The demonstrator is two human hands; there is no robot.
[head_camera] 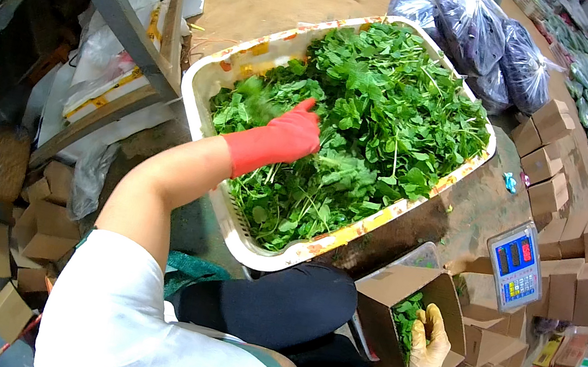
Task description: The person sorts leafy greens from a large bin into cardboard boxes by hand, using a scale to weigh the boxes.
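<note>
A large white plastic basket [203, 78], its rim marked with yellow and orange tape, holds a heap of leafy greens [372, 97]. My left hand [290, 133], in a red rubber glove, is over the greens in the near left part of the basket. One finger points out; the others are mostly hidden, and leaves around the hand are blurred. At lower right, an open cardboard box [388, 298] lies tilted with greens inside. My right hand [429, 346], in a pale yellow glove, is at its mouth beside those leaves, fingers bent; whether it grips any is unclear.
A digital scale display [516, 267] stands right of the box. Cardboard boxes [572, 230] line the right side; more boxes [44, 229] lie at left. Plastic bags of dark produce [471, 32] sit behind the basket. A grey frame [124, 15] rises at left.
</note>
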